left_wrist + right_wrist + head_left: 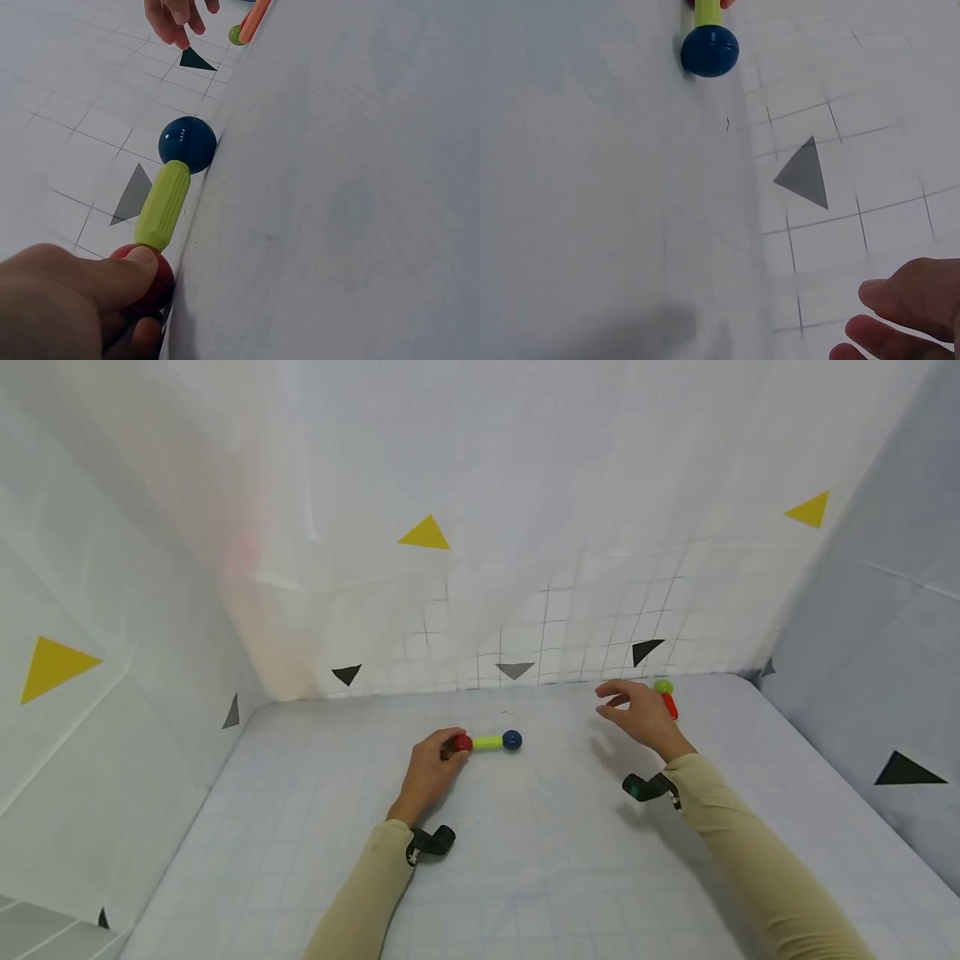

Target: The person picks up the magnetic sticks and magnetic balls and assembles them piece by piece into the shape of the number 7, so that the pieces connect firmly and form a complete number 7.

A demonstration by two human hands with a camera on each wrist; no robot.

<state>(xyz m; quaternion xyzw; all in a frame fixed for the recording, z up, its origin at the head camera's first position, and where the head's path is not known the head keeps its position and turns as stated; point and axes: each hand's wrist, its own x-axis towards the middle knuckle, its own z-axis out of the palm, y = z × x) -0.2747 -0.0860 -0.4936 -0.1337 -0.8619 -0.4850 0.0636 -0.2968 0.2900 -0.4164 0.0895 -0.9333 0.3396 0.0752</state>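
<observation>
A yellow-green ridged rod (487, 742) joins a red ball (463, 742) at its left end to a dark blue ball (512, 740) at its right. My left hand (432, 775) grips the red ball, thumb on the near side, as the left wrist view shows. In that view the rod (163, 204) and the blue ball (187, 144) stick out beyond the fingers. Raised above the table at the right, my right hand (640, 717) holds nothing, its fingers loosely bent. Right behind it lie a green ball (663, 687) and a red rod (670, 706), partly covered by the hand.
The white tabletop (480, 860) carries a faint grid. A white sheet (525, 468) with yellow, black and grey triangles hangs behind it, and more sheeting (885, 652) stands at the right side. Dark cameras are strapped to both wrists.
</observation>
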